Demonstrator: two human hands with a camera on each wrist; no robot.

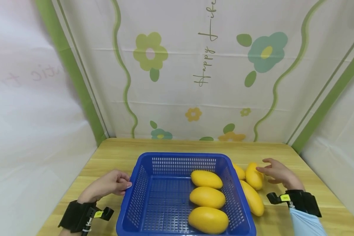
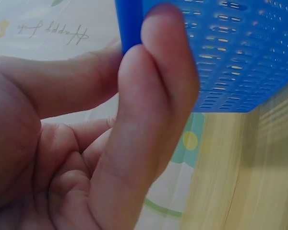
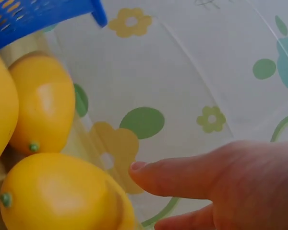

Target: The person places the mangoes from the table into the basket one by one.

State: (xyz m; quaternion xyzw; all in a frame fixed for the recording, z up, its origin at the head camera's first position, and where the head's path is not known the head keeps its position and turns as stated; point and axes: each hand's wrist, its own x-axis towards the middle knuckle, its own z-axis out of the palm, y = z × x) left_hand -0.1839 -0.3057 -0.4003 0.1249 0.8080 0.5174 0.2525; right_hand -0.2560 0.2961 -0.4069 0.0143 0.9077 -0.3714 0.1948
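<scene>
A blue plastic basket [image 1: 180,154] with slotted walls stands on the table. My left hand [image 1: 113,184] pinches its left rim [image 2: 128,26] between thumb and fingers, as the left wrist view shows close up. Three yellow mangoes [image 1: 207,197] lie in a column along the basket's right side. Beyond the right wall are three more: one by the wall at the back [image 1: 238,171], one in front [image 1: 253,199], and one farther right [image 1: 253,177]. My right hand [image 1: 278,173] is beside that last mango [image 3: 62,194], fingers extended and holding nothing.
The wooden table [image 1: 118,147] carries the basket and the loose mangoes. Behind it hangs a white curtain [image 1: 177,88] printed with flowers, and similar cloth closes off both sides. Each wrist wears a black camera strap [image 1: 305,200].
</scene>
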